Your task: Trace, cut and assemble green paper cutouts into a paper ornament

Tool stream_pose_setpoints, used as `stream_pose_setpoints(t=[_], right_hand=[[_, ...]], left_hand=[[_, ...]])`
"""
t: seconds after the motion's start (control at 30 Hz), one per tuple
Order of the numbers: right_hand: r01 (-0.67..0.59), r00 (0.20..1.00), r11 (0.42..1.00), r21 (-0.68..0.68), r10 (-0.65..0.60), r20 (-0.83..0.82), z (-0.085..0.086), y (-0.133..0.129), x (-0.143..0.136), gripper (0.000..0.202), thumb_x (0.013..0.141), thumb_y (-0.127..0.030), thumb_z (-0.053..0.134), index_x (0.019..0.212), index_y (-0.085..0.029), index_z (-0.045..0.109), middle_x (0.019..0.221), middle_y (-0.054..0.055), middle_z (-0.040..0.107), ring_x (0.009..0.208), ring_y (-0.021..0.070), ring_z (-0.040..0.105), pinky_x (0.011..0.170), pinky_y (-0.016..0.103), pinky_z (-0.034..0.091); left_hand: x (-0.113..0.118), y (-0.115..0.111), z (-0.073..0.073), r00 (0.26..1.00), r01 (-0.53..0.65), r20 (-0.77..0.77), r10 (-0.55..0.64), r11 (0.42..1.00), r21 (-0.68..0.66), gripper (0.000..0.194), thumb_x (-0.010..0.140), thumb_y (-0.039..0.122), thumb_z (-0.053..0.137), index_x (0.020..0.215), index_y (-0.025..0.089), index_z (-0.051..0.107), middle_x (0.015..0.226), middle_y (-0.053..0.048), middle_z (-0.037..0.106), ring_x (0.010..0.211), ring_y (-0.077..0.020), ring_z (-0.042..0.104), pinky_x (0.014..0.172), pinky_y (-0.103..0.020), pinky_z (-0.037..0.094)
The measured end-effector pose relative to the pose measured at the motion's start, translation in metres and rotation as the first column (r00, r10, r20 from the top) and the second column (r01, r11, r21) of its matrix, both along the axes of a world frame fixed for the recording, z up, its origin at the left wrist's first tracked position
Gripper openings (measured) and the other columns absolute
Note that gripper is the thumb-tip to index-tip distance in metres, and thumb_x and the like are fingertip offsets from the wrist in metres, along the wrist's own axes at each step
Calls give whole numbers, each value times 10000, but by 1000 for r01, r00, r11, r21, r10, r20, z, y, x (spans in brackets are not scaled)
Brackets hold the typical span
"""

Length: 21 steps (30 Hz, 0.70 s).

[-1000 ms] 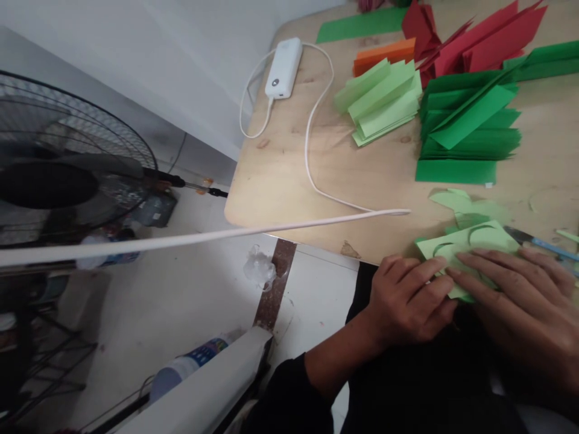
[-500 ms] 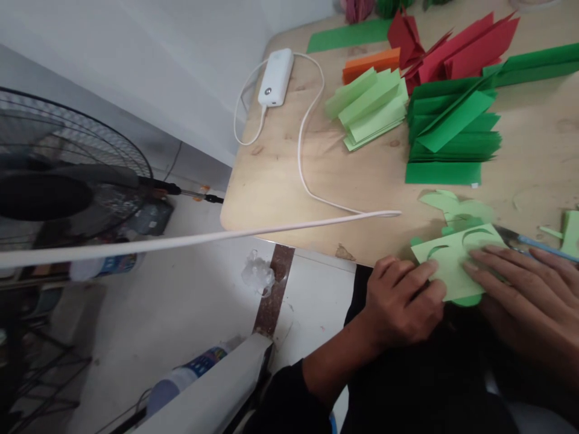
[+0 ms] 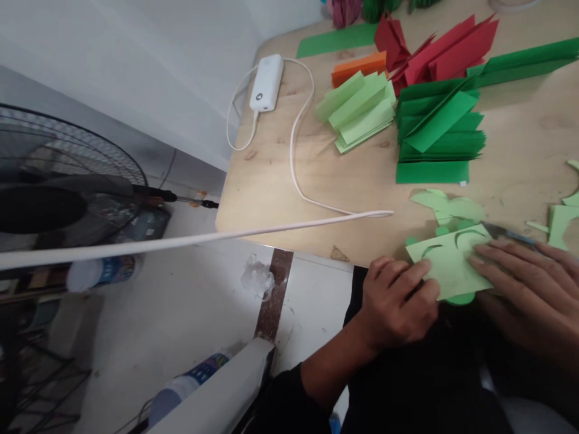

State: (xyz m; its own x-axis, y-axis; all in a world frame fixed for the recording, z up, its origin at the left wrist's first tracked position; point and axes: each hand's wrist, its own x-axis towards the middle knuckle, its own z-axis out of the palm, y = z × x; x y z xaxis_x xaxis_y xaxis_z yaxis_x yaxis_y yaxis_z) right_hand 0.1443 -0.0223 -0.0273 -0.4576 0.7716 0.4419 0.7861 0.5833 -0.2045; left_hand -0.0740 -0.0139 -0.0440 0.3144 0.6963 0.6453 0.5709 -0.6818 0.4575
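A light green sheet of paper (image 3: 452, 271) with curved slits lies at the table's front edge, over darker green cut pieces (image 3: 461, 299). My left hand (image 3: 400, 301) is closed on its left side, the fingers curled and the thumb on top. Stretched out flat, the fingers of my right hand (image 3: 534, 280) rest on the sheet's right part. Beside those fingers is a dark-bladed cutting tool (image 3: 506, 233), partly hidden, so its kind is unclear. Light green cut shapes (image 3: 450, 208) lie just behind the sheet.
Folded stacks of dark green paper (image 3: 438, 132), light green paper (image 3: 364, 111), orange paper (image 3: 357, 69) and red paper (image 3: 452, 54) stand farther back. A white power bank (image 3: 266, 84) trails a white cable (image 3: 292, 150) across the table. Paper scraps (image 3: 563, 226) lie right; a fan (image 3: 67, 169) stands left.
The view has shifted slightly, so the table items appear farther left. The right fingers still lie on the sheet, and more of the tool's handle is covered. The left hand keeps its grip.
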Motion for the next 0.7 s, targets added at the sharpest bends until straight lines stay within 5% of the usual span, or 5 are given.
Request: stream_pose_setpoints(t=[0.7], right_hand=[[70, 997, 978, -197, -75, -16, -1, 1, 14, 505, 774, -332, 543, 1255, -194, 477, 1145, 119, 642, 1140, 298, 550, 960, 471, 403]], left_hand=[[2, 1, -5, 999, 3, 41, -2, 1000, -5, 185, 734, 183, 534, 908, 156, 588, 1040, -78, 686, 799, -165, 575, 752, -349, 455]])
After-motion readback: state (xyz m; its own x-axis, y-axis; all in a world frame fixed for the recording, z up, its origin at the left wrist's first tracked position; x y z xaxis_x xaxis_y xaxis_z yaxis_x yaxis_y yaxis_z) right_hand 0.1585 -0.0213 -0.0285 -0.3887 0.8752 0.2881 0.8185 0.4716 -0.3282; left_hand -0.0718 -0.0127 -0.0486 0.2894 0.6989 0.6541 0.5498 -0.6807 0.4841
